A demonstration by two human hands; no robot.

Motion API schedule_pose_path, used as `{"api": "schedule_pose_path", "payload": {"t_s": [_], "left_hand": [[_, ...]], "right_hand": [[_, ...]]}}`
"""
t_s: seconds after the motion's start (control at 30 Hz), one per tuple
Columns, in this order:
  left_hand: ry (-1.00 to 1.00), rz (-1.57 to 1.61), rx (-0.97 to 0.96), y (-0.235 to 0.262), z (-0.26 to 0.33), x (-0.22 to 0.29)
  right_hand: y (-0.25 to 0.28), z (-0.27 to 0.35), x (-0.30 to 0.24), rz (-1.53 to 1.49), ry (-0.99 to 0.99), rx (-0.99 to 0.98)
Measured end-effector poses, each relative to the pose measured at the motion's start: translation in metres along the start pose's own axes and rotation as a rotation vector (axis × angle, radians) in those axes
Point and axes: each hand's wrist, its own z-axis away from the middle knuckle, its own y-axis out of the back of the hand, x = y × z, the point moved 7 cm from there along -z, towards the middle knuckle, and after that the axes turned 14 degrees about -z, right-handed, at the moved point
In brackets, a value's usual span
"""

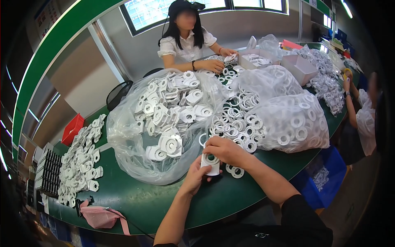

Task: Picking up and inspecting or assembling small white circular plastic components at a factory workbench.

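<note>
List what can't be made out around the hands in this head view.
- White plastic part: mostly covered by the left hand and right hand.
- Whether a ring is already seated on it: hidden by the right hand.
- Bottom of the clear bag: blurred by folds.

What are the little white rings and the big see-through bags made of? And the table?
White rings: probably foam or soft plastic; flat, matte, no shine. I can't tell which.
White part in the left hand, under the right hand: looks like moulded plastic, smooth and stiff.
Bags: thin clear plastic film, crinkled and glossy.
Table: dark green top, smooth and slightly shiny; material unclear.
</note>
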Motion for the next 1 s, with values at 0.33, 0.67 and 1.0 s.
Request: {"api": "schedule_pose_path", "payload": {"t_s": [0.33,0.67,1.0], "left_hand": [[-0.075,-0.105,0.078,0.001,0.001,0.004],[-0.188,-0.423,0.197,0.003,0.003,0.010],[-0.067,-0.284,0.082,0.010,0.002,0.002]], "right_hand": [[0.009,0.001,0.009,-0.277,-0.077,0.236],[-0.004,0.012,0.040,-0.690,-0.447,0.037],[-0.006,0.011,0.037,-0.663,-0.430,-0.025]]}}
